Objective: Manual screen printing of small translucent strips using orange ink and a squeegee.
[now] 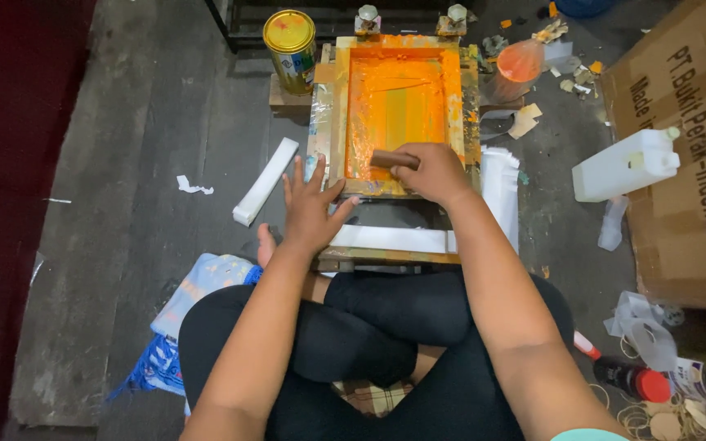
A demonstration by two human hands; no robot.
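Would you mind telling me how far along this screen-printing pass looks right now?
Done: orange ink already covers the mesh inside the wooden frame. In hand: the right hand grips the squeegee at the near end of the screen, while the left hand lies spread by the frame's near corner. Left: the frame is down, so no print is visible yet.

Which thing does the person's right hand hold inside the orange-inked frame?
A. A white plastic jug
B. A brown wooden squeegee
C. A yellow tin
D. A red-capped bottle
B: the right hand has its grip closed on a brown wooden squeegee at the near edge of the orange-inked frame, while the left hand lies flat, fingers spread, at the frame's near left corner.
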